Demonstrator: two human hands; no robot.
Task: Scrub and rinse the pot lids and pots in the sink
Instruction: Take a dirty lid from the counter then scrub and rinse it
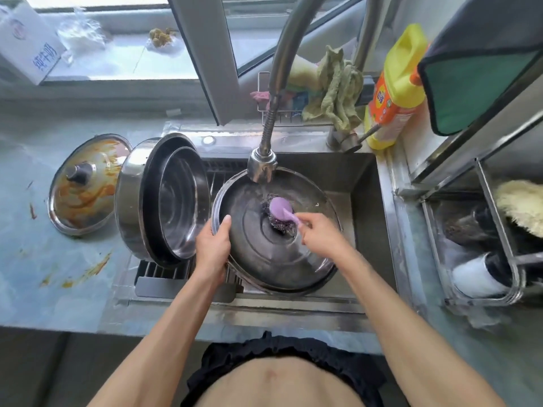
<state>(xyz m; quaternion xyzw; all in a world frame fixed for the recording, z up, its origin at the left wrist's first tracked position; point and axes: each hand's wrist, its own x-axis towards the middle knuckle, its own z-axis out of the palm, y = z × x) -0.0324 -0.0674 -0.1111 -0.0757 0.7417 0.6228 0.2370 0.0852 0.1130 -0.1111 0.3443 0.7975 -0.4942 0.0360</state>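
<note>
A person stands at a stainless steel sink (364, 183), seen from above, with both bare forearms reaching into the basin. A large round steel pot lid (264, 254) fills the middle of the sink, tilted slightly, under the flexible faucet head (262, 165). The left hand (213, 245) grips the lid's left rim, thumb over the top edge and fingers curled beneath. The right hand (321, 230) is closed around the lilac handle of a purple scrubbing brush (280, 214), whose dark bristled head presses on the lid near its centre knob. To the left, nested steel pots (164, 198) stand on their side on a drain rack at the sink's left edge, open mouths facing right. Further left on the counter (26, 274) lies another pot lid (88, 183), smeared with orange sauce; orange smears also mark the counter. At the far right stands a yellow dish soap bottle (395, 89), with a green rag (338, 86) just to its left.
</note>
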